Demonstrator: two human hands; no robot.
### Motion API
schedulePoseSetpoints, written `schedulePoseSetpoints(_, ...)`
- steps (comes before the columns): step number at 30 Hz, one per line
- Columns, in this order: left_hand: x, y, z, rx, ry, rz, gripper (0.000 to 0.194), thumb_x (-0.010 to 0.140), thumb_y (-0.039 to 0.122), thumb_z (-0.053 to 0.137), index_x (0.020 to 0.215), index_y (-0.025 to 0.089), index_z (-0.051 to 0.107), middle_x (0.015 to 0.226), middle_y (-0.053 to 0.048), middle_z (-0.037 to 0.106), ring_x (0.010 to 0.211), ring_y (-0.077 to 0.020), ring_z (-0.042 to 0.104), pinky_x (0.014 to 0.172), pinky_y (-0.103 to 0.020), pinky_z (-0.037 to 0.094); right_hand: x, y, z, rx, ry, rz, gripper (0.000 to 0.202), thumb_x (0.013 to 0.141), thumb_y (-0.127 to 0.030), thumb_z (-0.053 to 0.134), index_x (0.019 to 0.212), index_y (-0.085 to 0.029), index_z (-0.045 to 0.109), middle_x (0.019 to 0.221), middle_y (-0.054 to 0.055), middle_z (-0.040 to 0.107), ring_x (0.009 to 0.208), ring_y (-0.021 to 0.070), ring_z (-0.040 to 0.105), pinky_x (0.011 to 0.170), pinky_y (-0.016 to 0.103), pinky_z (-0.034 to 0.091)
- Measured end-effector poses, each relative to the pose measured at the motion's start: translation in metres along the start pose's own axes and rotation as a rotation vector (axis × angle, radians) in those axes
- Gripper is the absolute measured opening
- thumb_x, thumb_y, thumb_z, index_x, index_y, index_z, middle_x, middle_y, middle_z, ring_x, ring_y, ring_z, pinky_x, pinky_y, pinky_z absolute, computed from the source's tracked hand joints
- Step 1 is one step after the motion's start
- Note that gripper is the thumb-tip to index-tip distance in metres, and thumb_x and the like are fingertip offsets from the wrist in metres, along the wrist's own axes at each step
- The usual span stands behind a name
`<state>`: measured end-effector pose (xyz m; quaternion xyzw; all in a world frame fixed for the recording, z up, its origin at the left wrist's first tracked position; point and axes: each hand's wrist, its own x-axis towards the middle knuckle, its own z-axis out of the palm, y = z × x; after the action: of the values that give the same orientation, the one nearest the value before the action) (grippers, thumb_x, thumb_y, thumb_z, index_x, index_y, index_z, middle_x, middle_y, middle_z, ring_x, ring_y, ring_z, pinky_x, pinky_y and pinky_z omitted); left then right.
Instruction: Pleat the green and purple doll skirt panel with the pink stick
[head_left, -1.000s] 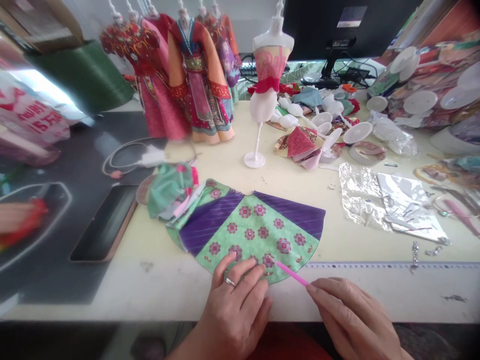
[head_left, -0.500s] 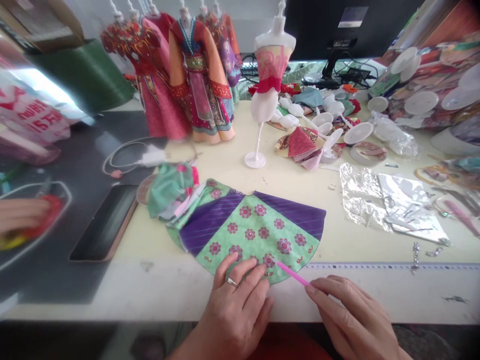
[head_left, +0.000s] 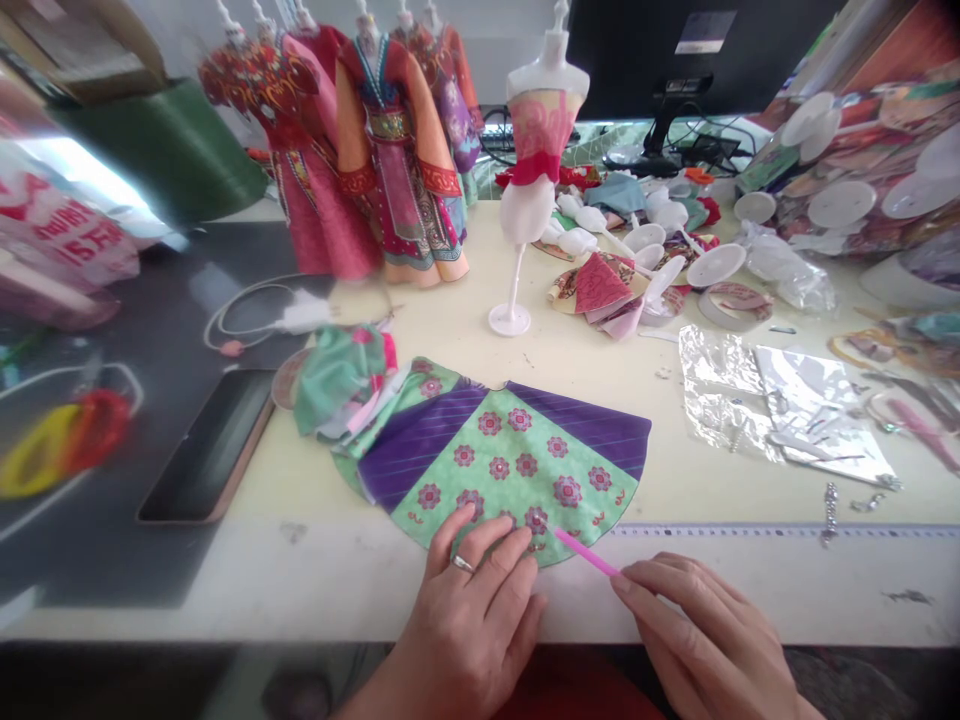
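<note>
So the whole thing came down to the gap between the stick's tip and one printed flower. The fan-shaped cloth piece in pale green with red-purple flowers and striped purple side panels (head_left: 525,440) lay flat on the cream table (head_left: 262,570) right in front of the person, longest from side to side, its curved hem facing them. Their left hand (head_left: 472,610) rested over the hem, fingers loosely fanned out and pressing on the cloth, not gripping anything. The right hand (head_left: 705,630) was off past the hem on the right, fingers pinched around the back end of a slim bright-pink stick (head_left: 586,553). That stick's long axis slanted away from the person and leftward, crossing the hem, with the red-purple flower nearest the tip (head_left: 535,520) just beyond it to the left. Couldn't tell if the tip was touching the cloth or hovering, tbh. Left fingertips sat closer to that flower than the right ones did, right beside it on the near side, so the right hand only got close by way of the stick. There was a tiny pale speck on the flower too, way too small to identify.
</note>
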<state>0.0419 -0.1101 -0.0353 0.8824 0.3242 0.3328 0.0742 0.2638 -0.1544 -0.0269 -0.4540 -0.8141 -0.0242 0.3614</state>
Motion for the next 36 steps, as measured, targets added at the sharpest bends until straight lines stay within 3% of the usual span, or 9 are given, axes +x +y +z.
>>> schedulePoseSetpoints(17, 0.003, 0.002, -0.001, 0.038, -0.002, 0.023, 0.016, 0.086, 0.014, 0.055, 0.095, 0.01, 0.067, 0.105, -0.012, 0.071, 0.102, -0.0268, 0.061, 0.102, -0.049, 0.035, 0.001, 0.001, 0.001, 0.022, -0.002, -0.014, 0.025, 0.079, -0.001, 0.051, 0.095, -0.014, 0.065, 0.077, 0.008, 0.068, 0.069, 0.0158, 0.063, 0.063, 0.027, 0.056)
schedulePoseSetpoints(23, 0.012, 0.001, -0.001, 0.1, -0.074, 0.054, 0.026, 0.09, 0.021, 0.052, 0.109, 0.006, 0.064, 0.113, -0.013, 0.068, 0.107, -0.0301, 0.059, 0.102, -0.05, 0.033, 0.0, 0.001, 0.0, 0.035, 0.006, -0.01, 0.025, 0.078, -0.001, 0.052, 0.095, -0.014, 0.066, 0.077, 0.008, 0.068, 0.069, 0.0156, 0.064, 0.063, 0.027, 0.056)
schedulePoseSetpoints(31, 0.003, 0.001, 0.007, 0.175, -0.099, 0.107, 0.037, 0.088, 0.02, 0.058, 0.12, 0.001, 0.057, 0.117, -0.016, 0.066, 0.111, -0.0325, 0.056, 0.106, -0.056, 0.026, -0.001, -0.002, -0.002, 0.107, 0.049, 0.017, 0.022, 0.078, 0.001, 0.056, 0.096, -0.01, 0.063, 0.074, 0.008, 0.066, 0.07, 0.0168, 0.061, 0.061, 0.03, 0.056)
schedulePoseSetpoints(36, 0.008, -0.003, -0.002, 0.049, -0.123, 0.035, 0.038, 0.09, 0.02, 0.055, 0.123, 0.001, 0.054, 0.113, -0.013, 0.068, 0.111, -0.0315, 0.055, 0.106, -0.053, 0.027, -0.003, -0.001, -0.004, 0.144, 0.093, 0.084, 0.028, 0.076, 0.006, 0.056, 0.098, -0.01, 0.062, 0.075, 0.007, 0.064, 0.07, 0.0153, 0.06, 0.059, 0.028, 0.054)
